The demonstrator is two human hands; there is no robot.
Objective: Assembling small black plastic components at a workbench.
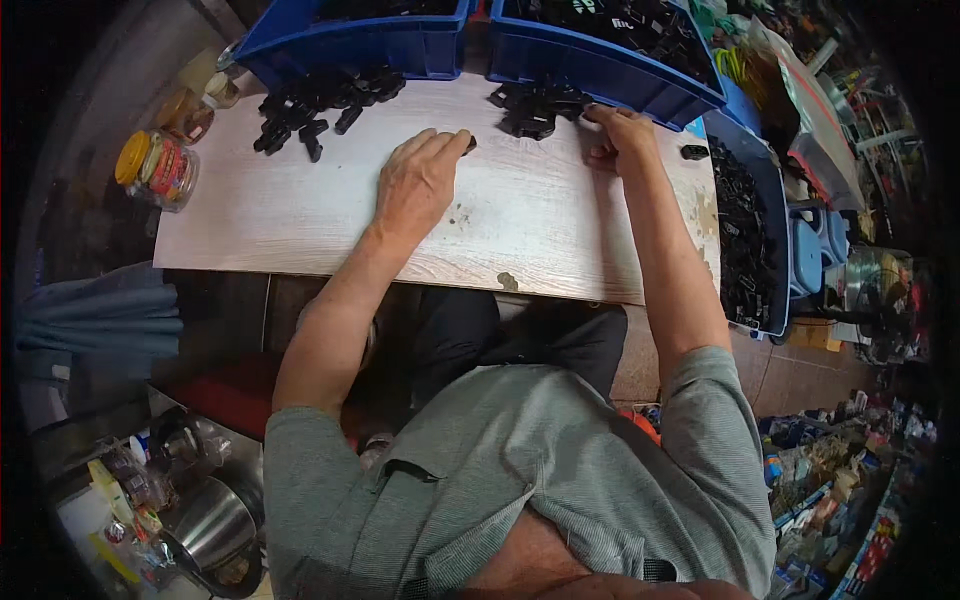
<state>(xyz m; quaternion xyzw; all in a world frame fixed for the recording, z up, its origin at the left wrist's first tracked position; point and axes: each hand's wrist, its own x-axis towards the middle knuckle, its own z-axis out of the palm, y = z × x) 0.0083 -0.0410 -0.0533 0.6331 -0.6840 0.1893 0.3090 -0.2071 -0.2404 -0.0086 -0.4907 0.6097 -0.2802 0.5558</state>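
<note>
My left hand (421, 180) rests over the middle of the table with its fingers curled together. A small black plastic part (471, 146) sticks out at its fingertips. My right hand (622, 137) reaches to the right edge of a loose pile of black plastic parts (535, 112). Its index fingertip touches the pile, and the thumb sits apart below; nothing shows between them. Another heap of black parts (318, 98) lies farther left on the table (300, 215). One single black part (694, 152) lies to the right of my right forearm.
Two blue bins (425, 50) (620, 82) with black parts stand along the table's far side. A third blue bin (772, 250), holding more black parts, is off the right edge. Jars, one with a yellow lid (130, 157), stand at the left. A metal pot (212, 525) is lower left.
</note>
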